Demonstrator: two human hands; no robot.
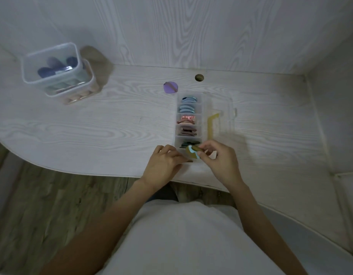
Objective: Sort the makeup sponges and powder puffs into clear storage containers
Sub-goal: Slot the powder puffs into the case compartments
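Observation:
A clear divided organiser lies on the white desk, its compartments holding blue, pink, mauve and dark green powder puffs. Its open lid lies flat to the right. My right hand pinches an olive powder puff with a light blue ribbon over the nearest compartment. My left hand touches the same puff and the organiser's near end from the left. A purple powder puff lies loose just beyond the organiser's far end.
Two clear lidded tubs are stacked at the far left of the desk, dark blue and purple sponges in the top one, peach ones below. A cable hole sits near the back wall. The desk's curved front edge runs just under my hands.

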